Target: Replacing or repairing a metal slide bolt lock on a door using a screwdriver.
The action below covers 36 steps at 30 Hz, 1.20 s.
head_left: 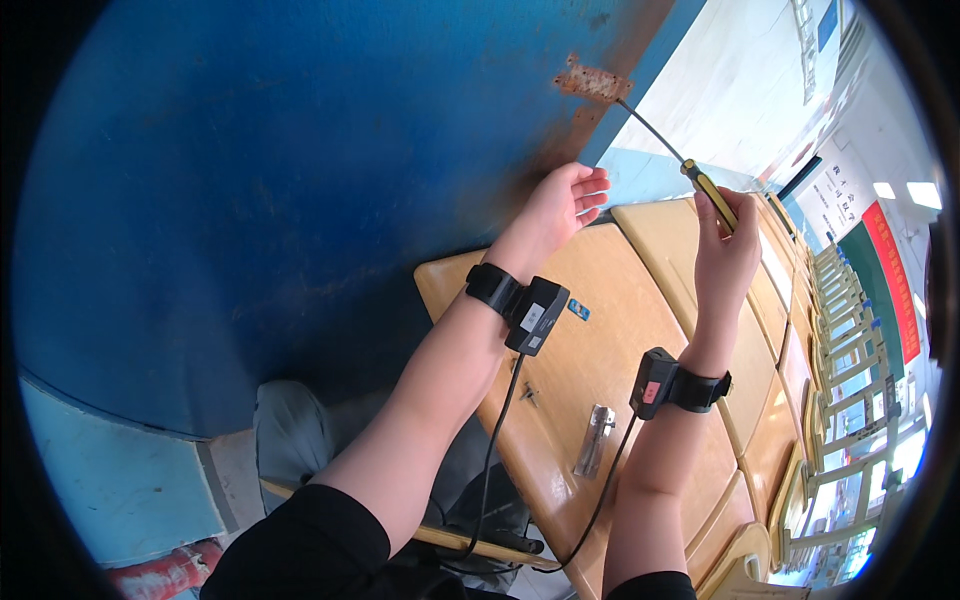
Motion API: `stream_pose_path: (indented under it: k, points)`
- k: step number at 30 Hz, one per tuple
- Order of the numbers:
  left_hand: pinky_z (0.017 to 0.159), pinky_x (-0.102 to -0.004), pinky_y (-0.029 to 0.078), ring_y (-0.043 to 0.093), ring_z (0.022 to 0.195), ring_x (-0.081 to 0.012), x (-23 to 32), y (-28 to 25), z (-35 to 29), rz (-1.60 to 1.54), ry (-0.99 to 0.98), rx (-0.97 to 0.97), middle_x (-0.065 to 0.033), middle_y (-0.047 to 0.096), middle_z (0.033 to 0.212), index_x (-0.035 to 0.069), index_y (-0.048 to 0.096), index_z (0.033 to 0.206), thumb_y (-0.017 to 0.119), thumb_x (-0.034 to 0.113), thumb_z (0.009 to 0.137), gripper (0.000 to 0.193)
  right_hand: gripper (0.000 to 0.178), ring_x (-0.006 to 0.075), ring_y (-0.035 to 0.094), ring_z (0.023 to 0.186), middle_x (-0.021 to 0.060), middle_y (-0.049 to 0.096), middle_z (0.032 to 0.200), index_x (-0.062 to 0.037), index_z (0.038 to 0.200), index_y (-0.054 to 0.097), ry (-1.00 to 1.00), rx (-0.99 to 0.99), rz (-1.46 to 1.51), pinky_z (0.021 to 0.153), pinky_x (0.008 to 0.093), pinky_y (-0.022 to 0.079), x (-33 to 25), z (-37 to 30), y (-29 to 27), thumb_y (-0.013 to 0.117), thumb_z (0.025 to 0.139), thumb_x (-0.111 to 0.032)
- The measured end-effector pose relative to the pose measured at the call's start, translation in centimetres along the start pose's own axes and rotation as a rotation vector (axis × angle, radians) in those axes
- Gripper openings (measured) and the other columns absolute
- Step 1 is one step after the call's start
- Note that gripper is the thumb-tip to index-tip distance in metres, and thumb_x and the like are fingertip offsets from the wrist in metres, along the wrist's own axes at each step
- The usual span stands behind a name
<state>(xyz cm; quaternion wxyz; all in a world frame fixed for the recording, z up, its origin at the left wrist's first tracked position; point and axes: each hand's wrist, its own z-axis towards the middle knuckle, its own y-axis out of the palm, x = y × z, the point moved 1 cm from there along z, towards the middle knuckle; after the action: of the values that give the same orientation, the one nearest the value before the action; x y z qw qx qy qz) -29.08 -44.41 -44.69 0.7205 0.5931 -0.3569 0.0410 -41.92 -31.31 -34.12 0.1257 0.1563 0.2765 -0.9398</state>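
slim screwdriver (688, 167) with yellow-and-black handle, upper right of the frame, slanting up leftward, tip at a rust-brown bare patch (593, 82), top centre, on a scuffed blue door (250, 180), upper left

I see yellow characters (897, 285) on the banner (891, 272) along the board's (866, 266) edge; black characters (838, 190) on the wall (862, 168); wrist labels (532, 318) illegible.

Lighting: we record bright, washed-out light at right, with rectangular lamps (923, 194) glowing white. Shadow: we find the blue panel (250, 200) darkest low down. Glare: pale sheen on the wooden desk (552, 425). Distortion: fisheye bowing, black rim; far right soft.
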Motion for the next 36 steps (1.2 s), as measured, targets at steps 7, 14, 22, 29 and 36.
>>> stream_pose_path:
  k: [7, 14, 22, 29, 36]
  points:
    - [0.081, -0.0323, 0.046, 0.059, 0.095, -0.0191, 0.1, 0.1, -0.2, -0.003, 0.011, -0.018, -0.0059, 0.066, 0.100, 0.007, 0.064, 0.102, 0.055, 0.021, 0.091, 0.020, 0.032, 0.0154, 0.051, 0.060, 0.0092, 0.061, 0.072, -0.0036, 0.101, 0.062, 0.140, -0.033, -0.011, 0.055, 0.0285, 0.039, -0.1, 0.1, 0.5, 0.066, 0.093, -0.034]
    - [0.081, -0.0324, 0.046, 0.059, 0.094, -0.0182, 0.2, 0.0, -0.2, 0.001, 0.011, -0.008, -0.0053, 0.066, 0.100, 0.007, 0.064, 0.102, 0.055, 0.022, 0.091, 0.020, 0.027, 0.0147, 0.056, 0.066, 0.0095, 0.065, 0.088, -0.0028, 0.104, 0.052, -0.086, -0.163, 0.118, 0.058, 0.0259, 0.042, 0.4, 0.1, -0.2, 0.070, 0.091, -0.020]
    - [0.081, -0.0325, 0.046, 0.059, 0.093, -0.0182, 0.0, 0.2, -0.1, -0.011, 0.004, -0.022, -0.0050, 0.066, 0.098, 0.008, 0.064, 0.100, 0.056, 0.022, 0.091, 0.019, 0.029, 0.0106, 0.054, 0.058, 0.0069, 0.062, 0.071, -0.0008, 0.086, 0.067, -0.172, 0.076, -0.069, 0.053, 0.0262, 0.039, 0.4, -0.2, 0.7, 0.071, 0.090, -0.029]
    - [0.081, -0.0325, 0.046, 0.059, 0.093, -0.0181, 0.1, 0.0, -0.2, -0.018, 0.007, -0.007, -0.0050, 0.066, 0.098, 0.008, 0.064, 0.099, 0.056, 0.021, 0.091, 0.018, 0.027, 0.0040, 0.045, 0.061, -0.0006, 0.057, 0.072, -0.0032, 0.100, 0.060, 0.009, -0.022, 0.423, 0.053, 0.0210, 0.033, 0.2, -0.1, 1.4, 0.073, 0.089, -0.023]
    - [0.081, -0.0329, 0.046, 0.059, 0.093, -0.0182, -0.1, -0.3, -0.1, -0.028, 0.003, -0.014, -0.0057, 0.066, 0.099, 0.007, 0.064, 0.101, 0.055, 0.022, 0.092, 0.020, 0.017, 0.0165, 0.061, 0.070, 0.0075, 0.061, 0.078, -0.0031, 0.096, 0.062, -0.229, 0.034, -0.042, 0.058, 0.0296, 0.044, 1.6, -0.1, 1.2, 0.070, 0.090, -0.017]
